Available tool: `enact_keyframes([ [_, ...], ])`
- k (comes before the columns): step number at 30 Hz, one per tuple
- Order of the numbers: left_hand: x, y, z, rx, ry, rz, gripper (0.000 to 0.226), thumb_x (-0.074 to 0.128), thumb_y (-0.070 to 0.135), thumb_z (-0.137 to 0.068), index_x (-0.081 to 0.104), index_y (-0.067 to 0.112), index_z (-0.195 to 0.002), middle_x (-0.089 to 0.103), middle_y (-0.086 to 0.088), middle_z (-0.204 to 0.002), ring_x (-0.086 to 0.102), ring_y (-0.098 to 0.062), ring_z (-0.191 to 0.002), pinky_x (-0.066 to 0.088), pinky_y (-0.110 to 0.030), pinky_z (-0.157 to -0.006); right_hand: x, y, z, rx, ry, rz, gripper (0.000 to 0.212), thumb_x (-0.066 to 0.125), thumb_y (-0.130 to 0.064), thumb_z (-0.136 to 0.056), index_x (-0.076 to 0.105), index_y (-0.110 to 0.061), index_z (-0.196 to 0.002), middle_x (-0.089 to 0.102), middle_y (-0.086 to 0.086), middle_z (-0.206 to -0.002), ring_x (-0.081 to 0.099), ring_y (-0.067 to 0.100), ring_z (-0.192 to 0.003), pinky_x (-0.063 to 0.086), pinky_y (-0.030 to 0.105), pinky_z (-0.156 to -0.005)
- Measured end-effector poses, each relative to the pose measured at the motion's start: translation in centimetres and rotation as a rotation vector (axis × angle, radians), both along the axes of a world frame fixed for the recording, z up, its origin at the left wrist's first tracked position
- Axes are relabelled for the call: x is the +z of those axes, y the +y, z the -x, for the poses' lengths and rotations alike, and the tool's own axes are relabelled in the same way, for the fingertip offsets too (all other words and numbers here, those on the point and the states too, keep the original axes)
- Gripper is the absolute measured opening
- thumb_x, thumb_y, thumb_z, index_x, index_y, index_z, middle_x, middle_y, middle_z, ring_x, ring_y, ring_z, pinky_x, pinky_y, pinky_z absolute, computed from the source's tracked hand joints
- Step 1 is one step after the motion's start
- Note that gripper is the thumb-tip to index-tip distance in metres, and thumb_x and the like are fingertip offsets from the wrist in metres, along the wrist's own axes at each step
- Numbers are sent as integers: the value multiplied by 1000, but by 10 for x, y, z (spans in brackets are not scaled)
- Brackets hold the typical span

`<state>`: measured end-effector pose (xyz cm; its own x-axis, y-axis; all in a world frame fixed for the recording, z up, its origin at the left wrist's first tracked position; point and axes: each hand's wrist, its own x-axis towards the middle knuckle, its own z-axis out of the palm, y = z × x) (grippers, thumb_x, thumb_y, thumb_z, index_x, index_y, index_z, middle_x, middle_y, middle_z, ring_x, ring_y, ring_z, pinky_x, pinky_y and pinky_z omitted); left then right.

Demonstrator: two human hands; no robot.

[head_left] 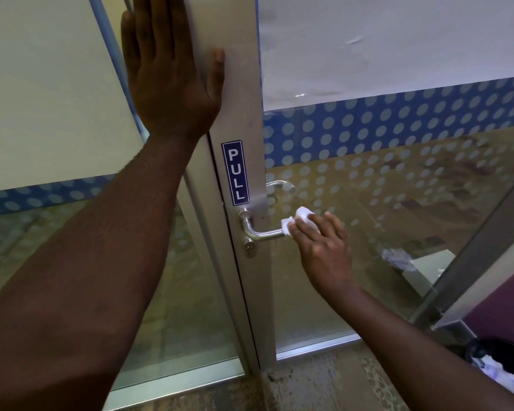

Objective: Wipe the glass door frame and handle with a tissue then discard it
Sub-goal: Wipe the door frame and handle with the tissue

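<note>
**A:** Which parts are shown at the largest scale?

**B:** A glass door point(368, 203) is shown, crossed by a blue dotted band point(398, 120) with frosted film above it. Its left edge is formed by a pale metal door frame point(238, 120), whose long axis runs from the top centre down to the floor, leaning slightly right.

**A:** How are the hands placed?

**B:** The left hand point(166, 78) is laid flat against the upper frame, with the fingers straight and pointing up and the thumb spread to the right. The right hand point(324, 247) is curled round a tissue point(304, 215), which is pressed onto the handle point(264, 233).

**A:** Which way is the handle directed?

**B:** A brushed steel lever is seen. It is bent out from its round mount on the frame, and its long axis is then laid level, with the free end pointing right across the glass.

**A:** And the tissue?

**B:** It is white and crumpled into a small wad. It is wrapped over the lever's free end, just right of the frame at mid-height, and is partly hidden by the fingers.

**A:** What smaller details are marked?

**B:** A black bin point(493, 360) with white contents is seen at the near right. A blue PULL label point(235, 172) is fixed upright above the handle, and a keyhole point(250, 249) is set just below it.
</note>
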<state>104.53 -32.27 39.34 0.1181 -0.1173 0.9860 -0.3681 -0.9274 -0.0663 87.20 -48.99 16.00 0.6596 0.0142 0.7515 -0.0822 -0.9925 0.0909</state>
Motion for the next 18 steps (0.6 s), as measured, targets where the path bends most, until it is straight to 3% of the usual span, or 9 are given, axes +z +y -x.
enact_keyframes([
  [3,1,1,2,33,58,-10,81,17,65,-101,30,2,-150,30,-21,-156,26,-38,-146,11,-39,-121,-2,13,-2,-4,2,-33,33,61,-8,-82,71,-14,-113,68,3,-121,61,25,-114,28,39,-109],
  [8,2,2,7,41,91,-35,81,11,65,-100,25,3,-151,25,-20,-158,22,-37,-148,8,-37,-121,-1,30,-14,142,24,14,32,51,-8,-87,71,-13,-112,69,5,-119,63,25,-111,29,37,-109],
  [13,0,2,7,59,119,-31,83,8,66,-99,25,4,-151,25,-19,-158,20,-37,-148,7,-37,-121,-2,-14,-5,55,-6,-64,28,66,-10,-87,71,-20,-112,71,-1,-116,62,25,-109,29,38,-106],
  [18,-2,3,2,44,61,-10,80,15,64,-101,31,2,-149,30,-21,-156,25,-39,-146,11,-37,-120,-6,23,-18,126,58,-65,33,68,-8,-82,68,-17,-114,68,3,-119,59,24,-114,22,36,-111],
])
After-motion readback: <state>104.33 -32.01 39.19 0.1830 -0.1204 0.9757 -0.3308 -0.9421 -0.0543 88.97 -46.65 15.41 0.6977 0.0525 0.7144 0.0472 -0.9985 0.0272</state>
